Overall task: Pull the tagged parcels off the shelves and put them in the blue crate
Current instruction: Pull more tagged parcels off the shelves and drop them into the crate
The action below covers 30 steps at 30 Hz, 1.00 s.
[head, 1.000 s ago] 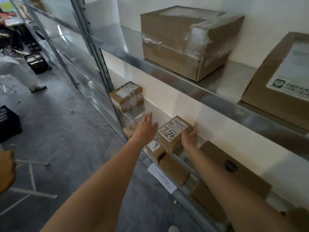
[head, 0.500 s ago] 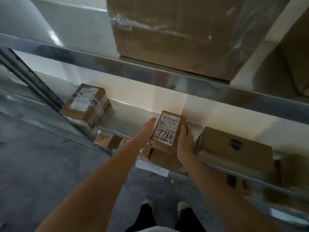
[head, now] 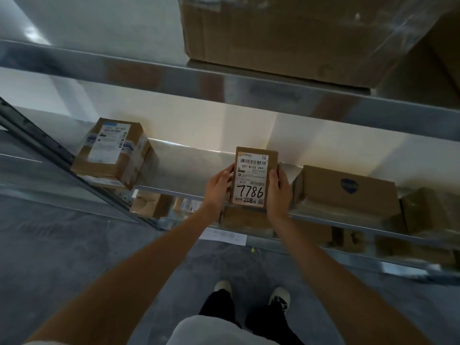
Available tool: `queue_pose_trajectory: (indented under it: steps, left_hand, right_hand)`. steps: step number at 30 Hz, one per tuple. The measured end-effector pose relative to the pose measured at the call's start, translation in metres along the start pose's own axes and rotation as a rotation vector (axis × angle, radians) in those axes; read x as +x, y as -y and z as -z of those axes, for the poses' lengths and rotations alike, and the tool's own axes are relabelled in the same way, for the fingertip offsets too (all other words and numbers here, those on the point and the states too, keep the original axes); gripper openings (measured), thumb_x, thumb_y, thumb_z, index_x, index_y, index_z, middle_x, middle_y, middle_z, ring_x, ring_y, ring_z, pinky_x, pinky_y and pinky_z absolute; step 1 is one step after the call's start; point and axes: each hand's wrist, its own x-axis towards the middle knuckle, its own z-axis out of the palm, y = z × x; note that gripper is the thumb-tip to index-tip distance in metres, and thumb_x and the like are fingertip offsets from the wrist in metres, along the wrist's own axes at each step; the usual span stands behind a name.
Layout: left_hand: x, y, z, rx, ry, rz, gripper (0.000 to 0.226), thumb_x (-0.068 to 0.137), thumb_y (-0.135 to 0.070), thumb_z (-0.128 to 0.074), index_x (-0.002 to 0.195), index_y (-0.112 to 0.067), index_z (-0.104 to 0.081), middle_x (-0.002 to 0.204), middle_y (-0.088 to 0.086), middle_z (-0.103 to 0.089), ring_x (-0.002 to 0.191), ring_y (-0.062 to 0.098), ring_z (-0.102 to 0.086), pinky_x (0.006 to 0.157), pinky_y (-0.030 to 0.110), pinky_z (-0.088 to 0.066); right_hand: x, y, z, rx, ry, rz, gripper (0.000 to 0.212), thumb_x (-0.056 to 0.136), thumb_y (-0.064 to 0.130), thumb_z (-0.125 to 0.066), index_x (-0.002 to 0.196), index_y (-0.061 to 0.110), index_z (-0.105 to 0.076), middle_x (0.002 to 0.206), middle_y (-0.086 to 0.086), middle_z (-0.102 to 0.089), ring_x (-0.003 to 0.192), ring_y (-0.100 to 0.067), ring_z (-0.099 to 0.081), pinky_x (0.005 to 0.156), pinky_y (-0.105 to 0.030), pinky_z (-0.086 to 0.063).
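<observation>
Since a second ago you have squared up to the grey metal shelf (head: 323,215) and clasped the small brown cardboard parcel marked 7786 (head: 254,178) at that shelf's front edge. Your left hand (head: 217,185) and right hand (head: 280,189) press its two sides, fingers close together. You are mid-pull; next, lift it clear and look for the blue crate, which is out of view.

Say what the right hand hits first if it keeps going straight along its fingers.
Right hand points up-image toward the shelf back, along the parcel side. The path looks free until the white back wall; depth is unclear.
</observation>
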Motion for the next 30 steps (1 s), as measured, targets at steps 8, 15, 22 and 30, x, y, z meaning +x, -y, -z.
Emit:
queue_pose_trajectory:
  steps: [8,15,22,30]
  left_hand:
    - [0.019,-0.033,0.018,-0.064,-0.031,0.187,0.027,0.101,-0.024,-0.040,0.095,-0.010,-0.062,0.100,0.008,-0.070,0.090,0.021,-0.066,0.089,0.035,-0.052]
    - [0.020,-0.032,0.001,0.049,-0.075,0.205,0.028,0.101,-0.030,-0.042,0.091,-0.011,-0.060,0.093,0.008,-0.068,0.095,0.029,-0.064,0.077,0.033,-0.055]
    - [0.019,-0.024,-0.034,0.668,-0.150,-0.555,0.046,0.096,-0.033,-0.043,0.139,-0.017,-0.043,0.142,0.005,-0.042,0.127,0.019,-0.044,0.098,0.032,-0.046]
    - [0.009,0.005,-0.188,0.582,0.032,-0.251,0.053,0.101,-0.035,-0.041,0.149,-0.018,-0.025,0.152,0.004,-0.029,0.136,0.014,-0.030,0.114,0.034,-0.028]
  right_hand:
    - [0.026,0.010,0.008,-0.025,0.244,-0.168,0.037,0.098,0.048,-0.043,0.109,0.024,-0.068,0.102,0.012,-0.070,0.102,-0.007,-0.064,0.090,-0.026,-0.050]
    - [0.024,0.018,0.011,-0.158,0.506,-0.144,0.038,0.103,0.046,-0.034,0.125,0.023,-0.054,0.114,0.003,-0.066,0.110,-0.017,-0.061,0.069,-0.013,-0.039]
    - [0.040,0.015,0.096,-0.235,0.159,0.246,0.047,0.103,0.038,-0.042,0.144,0.015,-0.041,0.147,-0.002,-0.047,0.134,-0.015,-0.044,0.112,-0.035,-0.037]
    - [0.118,-0.029,0.251,-0.463,-0.304,0.054,0.046,0.100,0.035,-0.046,0.139,0.011,-0.045,0.145,-0.012,-0.045,0.131,-0.028,-0.044,0.109,-0.041,-0.038]
